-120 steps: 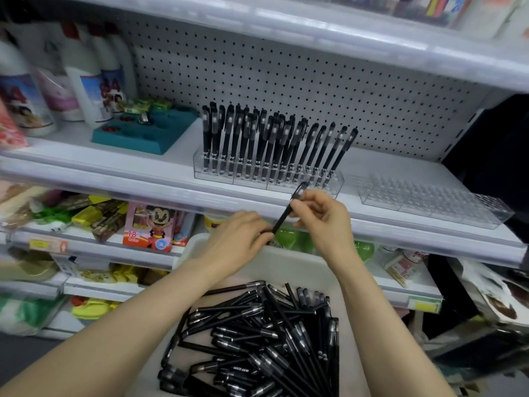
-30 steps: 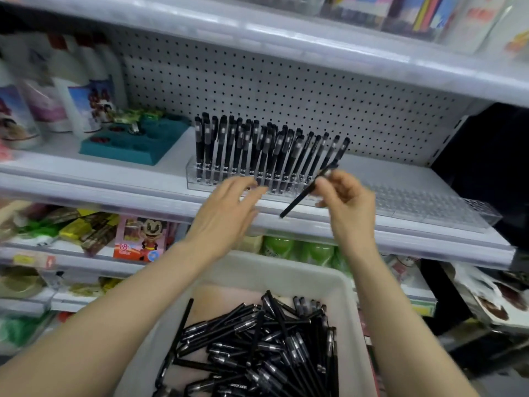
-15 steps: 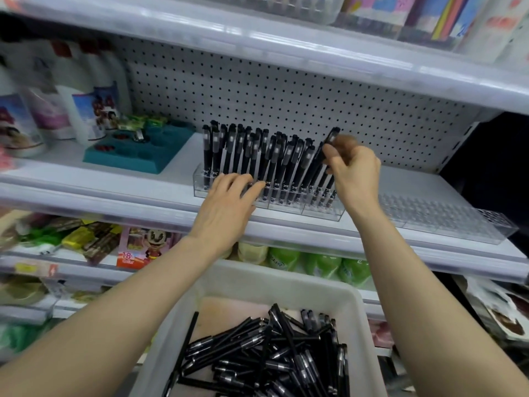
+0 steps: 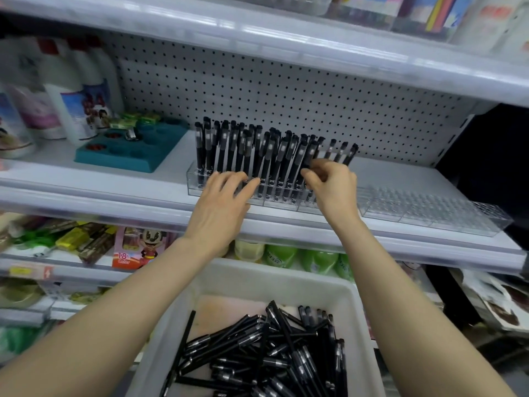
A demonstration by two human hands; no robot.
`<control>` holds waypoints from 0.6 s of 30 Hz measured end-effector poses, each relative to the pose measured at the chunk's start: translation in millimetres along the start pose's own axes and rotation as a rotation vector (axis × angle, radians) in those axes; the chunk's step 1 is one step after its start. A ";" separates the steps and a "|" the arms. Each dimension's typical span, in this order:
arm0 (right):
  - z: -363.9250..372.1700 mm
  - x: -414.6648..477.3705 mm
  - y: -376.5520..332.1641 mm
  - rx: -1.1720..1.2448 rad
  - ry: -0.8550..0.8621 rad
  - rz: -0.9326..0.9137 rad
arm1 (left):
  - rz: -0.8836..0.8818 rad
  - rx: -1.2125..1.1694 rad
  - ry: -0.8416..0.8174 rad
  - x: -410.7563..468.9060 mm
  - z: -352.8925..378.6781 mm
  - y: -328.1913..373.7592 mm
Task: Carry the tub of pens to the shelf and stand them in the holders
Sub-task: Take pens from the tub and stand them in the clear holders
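Note:
A white tub [image 4: 289,283] at the bottom centre holds several loose black pens [image 4: 266,356]. On the shelf [image 4: 94,193] a clear holder [image 4: 197,184] is filled with several upright black pens [image 4: 246,150]. My left hand [image 4: 221,200] lies with straight fingers against the holder's front. My right hand [image 4: 332,184] pinches one black pen [image 4: 310,151] standing in the holder's right part. A second clear holder [image 4: 429,209] with no pens stands further right.
A teal tray [image 4: 128,151] and white bottles [image 4: 71,98] stand on the shelf's left. A perforated back panel [image 4: 286,96] rises behind the pens, and an upper shelf [image 4: 286,44] hangs above. The lower shelf carries packets and green bottles [image 4: 315,260].
My right hand has come down from the pen tops, lowering its pen into the holder. My left hand stays on the holder's front. Four seconds ago both hands held this pen over the tub.

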State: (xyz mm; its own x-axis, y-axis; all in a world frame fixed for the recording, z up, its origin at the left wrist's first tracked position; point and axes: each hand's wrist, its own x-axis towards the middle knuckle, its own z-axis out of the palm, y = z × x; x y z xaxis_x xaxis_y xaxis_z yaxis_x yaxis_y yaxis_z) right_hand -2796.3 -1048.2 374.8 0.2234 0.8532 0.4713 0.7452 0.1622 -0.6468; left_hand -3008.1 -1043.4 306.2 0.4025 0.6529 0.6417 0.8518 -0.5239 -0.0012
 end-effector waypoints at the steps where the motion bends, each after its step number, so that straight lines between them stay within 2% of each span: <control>1: -1.4 -3.9 0.6 0.018 0.010 0.014 | -0.006 -0.008 -0.008 -1.9 -1.4 0.3; 5: -9.6 -32.5 2.4 0.069 0.068 -0.002 | -0.051 -0.099 0.007 -22.2 -15.1 10.1; 8: -4.0 -70.0 8.3 0.113 -0.002 -0.012 | -0.032 -0.193 0.002 -51.8 -17.6 19.0; 12: 25.8 -124.1 20.2 0.047 -0.266 -0.088 | 0.012 -0.183 -0.098 -91.4 -1.3 20.4; 18: 66.9 -173.1 45.8 -0.047 -0.679 -0.191 | -0.063 -0.027 -0.273 -112.4 21.0 14.2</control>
State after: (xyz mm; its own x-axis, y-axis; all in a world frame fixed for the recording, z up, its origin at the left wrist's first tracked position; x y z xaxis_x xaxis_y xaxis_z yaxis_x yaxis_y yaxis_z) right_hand -2842.9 -1155.2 223.5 -0.3434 0.9353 0.0859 0.7622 0.3309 -0.5563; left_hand -3034.2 -1112.7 218.0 0.4280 0.8056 0.4096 0.8699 -0.4901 0.0550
